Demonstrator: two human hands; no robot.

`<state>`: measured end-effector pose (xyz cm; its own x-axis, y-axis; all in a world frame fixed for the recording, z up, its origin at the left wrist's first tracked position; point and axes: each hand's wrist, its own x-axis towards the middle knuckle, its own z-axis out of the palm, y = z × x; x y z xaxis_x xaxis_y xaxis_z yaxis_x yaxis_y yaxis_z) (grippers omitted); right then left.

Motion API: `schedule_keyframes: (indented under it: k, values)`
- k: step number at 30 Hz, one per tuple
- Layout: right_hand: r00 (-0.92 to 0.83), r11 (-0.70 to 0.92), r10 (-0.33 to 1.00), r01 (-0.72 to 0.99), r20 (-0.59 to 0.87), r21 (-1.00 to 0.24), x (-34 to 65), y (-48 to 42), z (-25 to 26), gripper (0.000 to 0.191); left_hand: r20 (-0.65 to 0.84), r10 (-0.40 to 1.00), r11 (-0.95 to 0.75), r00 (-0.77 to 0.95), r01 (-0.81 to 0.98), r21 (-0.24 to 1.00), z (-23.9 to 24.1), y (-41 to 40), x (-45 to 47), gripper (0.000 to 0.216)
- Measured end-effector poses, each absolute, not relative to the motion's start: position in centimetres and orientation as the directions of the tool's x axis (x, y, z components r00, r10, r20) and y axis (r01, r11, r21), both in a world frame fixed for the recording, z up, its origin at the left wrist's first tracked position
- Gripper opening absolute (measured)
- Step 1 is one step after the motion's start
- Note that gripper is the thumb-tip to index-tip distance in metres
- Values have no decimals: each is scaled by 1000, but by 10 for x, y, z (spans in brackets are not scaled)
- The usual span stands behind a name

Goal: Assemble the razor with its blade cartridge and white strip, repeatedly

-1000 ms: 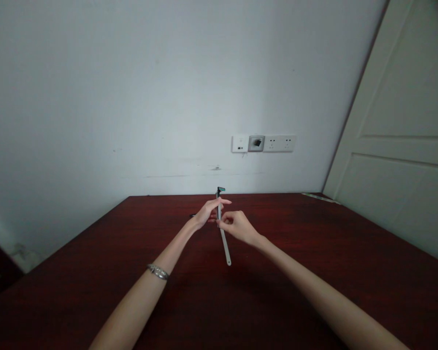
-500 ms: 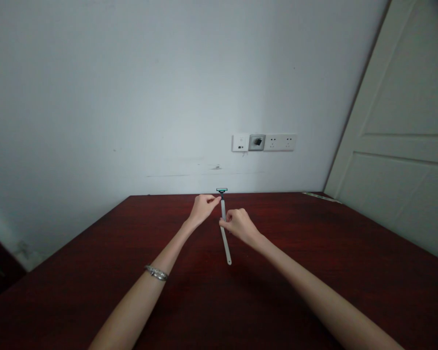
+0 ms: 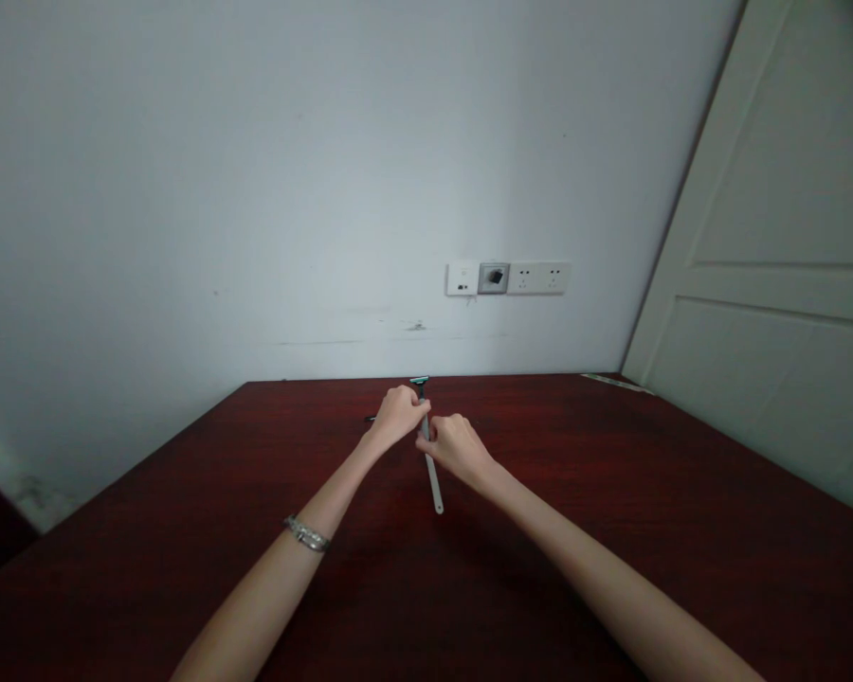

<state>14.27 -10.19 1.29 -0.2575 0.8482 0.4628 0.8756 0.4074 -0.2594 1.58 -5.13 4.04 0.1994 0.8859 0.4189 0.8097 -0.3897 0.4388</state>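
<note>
A razor [image 3: 433, 481] with a long pale grey handle and a dark, green-edged head slants away from me above the table. My left hand [image 3: 398, 415] is closed around the upper handle, just below the head. Right beside it, my right hand [image 3: 461, 447] pinches the handle lower down between thumb and curled fingers. The handle's lower end, with a small hole in it, sticks out toward me below both hands. Fingers cover part of the handle's upper half.
A small dark object [image 3: 370, 419] lies partly hidden behind my left hand on the dark red table [image 3: 256, 474]. Wall sockets [image 3: 538, 278] are set in the white wall behind. A thin strip [image 3: 615, 383] lies at the far right edge by a pale door [image 3: 774, 246].
My left hand has moved from the razor's neck down onto the handle, closer to my right hand. The razor's head has dropped slightly and tilted. A small dark object now shows behind my left hand.
</note>
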Motion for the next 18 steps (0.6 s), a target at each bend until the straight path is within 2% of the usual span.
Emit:
schedule_keyframes:
  k: [4, 9, 13, 18]
  values:
    - [-256, 444, 828, 843, 499, -303, 155, -104, 29, 34, 317, 927, -324, 203, 858, 398, 42, -49, 7, 30]
    - [-93, 365, 813, 851, 575, -378, 196, -87, 46, 54, 171, 966, -238, 194, 924, 298, 26, -46, -6, 23]
    - [9, 270, 855, 845, 518, -461, 225, -66, 30, 57, 72, 977, -215, 203, 942, 258, 9, -49, -10, 22]
    - [61, 184, 915, 816, 399, -548, 244, -49, -3, 58, 55, 979, -205, 197, 941, 268, -5, -49, -7, 20]
